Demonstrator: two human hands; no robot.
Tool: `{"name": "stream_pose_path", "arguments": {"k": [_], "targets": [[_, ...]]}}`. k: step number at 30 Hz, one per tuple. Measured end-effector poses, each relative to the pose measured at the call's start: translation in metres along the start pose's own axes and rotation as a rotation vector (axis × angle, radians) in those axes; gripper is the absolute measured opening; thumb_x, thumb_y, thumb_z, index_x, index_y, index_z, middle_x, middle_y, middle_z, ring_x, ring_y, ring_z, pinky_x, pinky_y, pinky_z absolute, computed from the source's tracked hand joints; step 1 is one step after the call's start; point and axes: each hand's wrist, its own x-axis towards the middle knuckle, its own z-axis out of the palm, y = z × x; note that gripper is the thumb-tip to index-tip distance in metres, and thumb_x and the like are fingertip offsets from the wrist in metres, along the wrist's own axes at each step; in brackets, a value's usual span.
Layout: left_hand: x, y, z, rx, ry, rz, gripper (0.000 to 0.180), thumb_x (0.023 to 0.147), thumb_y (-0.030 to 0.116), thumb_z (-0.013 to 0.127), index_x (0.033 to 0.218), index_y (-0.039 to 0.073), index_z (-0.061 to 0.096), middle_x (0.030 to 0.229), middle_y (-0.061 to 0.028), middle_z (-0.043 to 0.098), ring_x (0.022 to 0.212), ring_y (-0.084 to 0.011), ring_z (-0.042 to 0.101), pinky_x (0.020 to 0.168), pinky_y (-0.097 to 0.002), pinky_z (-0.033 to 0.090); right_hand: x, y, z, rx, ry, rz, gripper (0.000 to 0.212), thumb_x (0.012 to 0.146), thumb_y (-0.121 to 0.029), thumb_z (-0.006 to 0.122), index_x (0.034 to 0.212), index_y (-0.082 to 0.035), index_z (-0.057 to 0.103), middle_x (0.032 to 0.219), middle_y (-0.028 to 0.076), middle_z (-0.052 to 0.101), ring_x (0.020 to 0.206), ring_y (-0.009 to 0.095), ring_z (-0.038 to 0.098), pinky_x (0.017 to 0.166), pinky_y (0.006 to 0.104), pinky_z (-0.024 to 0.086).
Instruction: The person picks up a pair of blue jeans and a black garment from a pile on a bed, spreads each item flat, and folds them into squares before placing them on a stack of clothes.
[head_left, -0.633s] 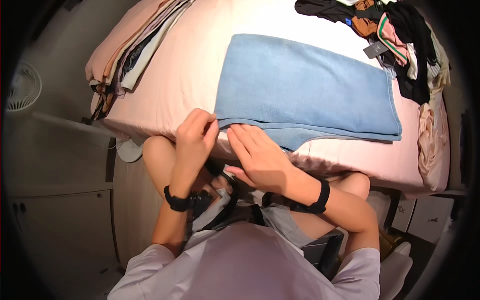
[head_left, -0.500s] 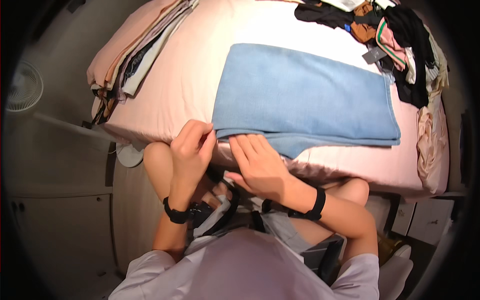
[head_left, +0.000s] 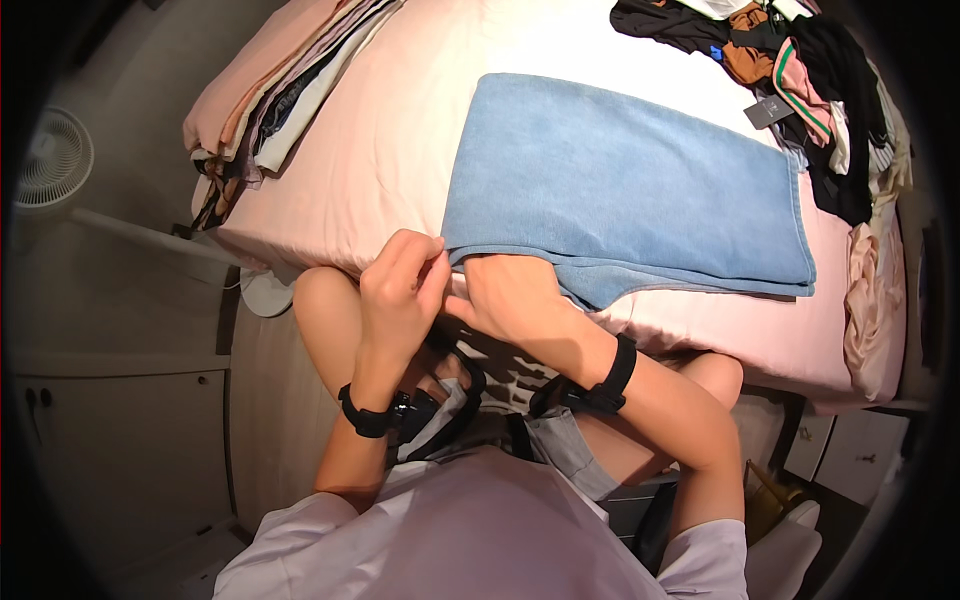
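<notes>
- At far left, a stack of folded garments in pink, white and dark fabric (head_left: 285, 95) lies on the bed with its smooth pink cloth cover (head_left: 395, 130). Leave a strip of cover between this stack and the work.
- The bare left hand (head_left: 402, 290) is narrowed, thumb and finger appearing to pinch the near-left corner of the light-blue, denim-like folded garment (head_left: 620, 180). Pinch firmly enough to anchor the corner, without pulling it out of line.
- The garment lies flat on the bed, in front of the person, its near side along the bed edge.
- The bare right hand (head_left: 515, 290) is just beside the left, its fingers tucked under the near edge. Their spread and grip cannot be told. Slide them flat; bent fingertips could ruck the layers.
- Right of this hand, a curved flap hangs slightly over the bed edge. Check that its layers lie level before pressing.
- At far right, a loose heap of black, brown and pink clothes (head_left: 790, 75) lies near the garment's far-right corner. Avoid dragging the fabric into it.
</notes>
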Motion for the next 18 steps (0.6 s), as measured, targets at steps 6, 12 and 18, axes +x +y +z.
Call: {"name": "stream_pose_path", "arguments": {"k": [6, 12, 18], "targets": [[-0.003, -0.002, 0.001, 0.026, 0.005, 0.016, 0.012, 0.078, -0.009, 0.067, 0.088, -0.003, 0.062, 0.079, -0.0103, 0.060, 0.055, -0.0192, 0.056, 0.050, -0.0289, 0.045, 0.020, 0.008, 0.008, -0.014, -0.032, 0.003, 0.032, 0.082, -0.038, 0.063, 0.081, -0.007, 0.069, 0.069, 0.013, 0.065, 0.063, 0.029, 0.065, 0.058, 0.0409, 0.052], [-0.001, 0.004, -0.003, 0.019, 0.017, 0.069, 0.013, 0.077, -0.009, 0.069, 0.086, -0.003, 0.062, 0.079, -0.0110, 0.060, 0.056, -0.0199, 0.056, 0.049, -0.0289, 0.044, 0.031, 0.025, -0.006, -0.423, 0.132, -0.586, 0.017, 0.077, -0.023, 0.058, 0.075, -0.009, 0.069, 0.070, 0.011, 0.066, 0.065, 0.024, 0.064, 0.060, 0.0390, 0.050], [-0.001, 0.010, -0.006, 0.053, -0.028, 0.073, 0.012, 0.078, -0.011, 0.070, 0.084, -0.006, 0.060, 0.079, -0.0107, 0.063, 0.063, -0.0156, 0.060, 0.052, -0.0239, 0.046, 0.032, 0.027, -0.003, -0.117, 0.021, -0.400, 0.020, 0.079, -0.022, 0.057, 0.077, -0.007, 0.071, 0.072, 0.013, 0.066, 0.065, 0.028, 0.063, 0.062, 0.0406, 0.050]]}}
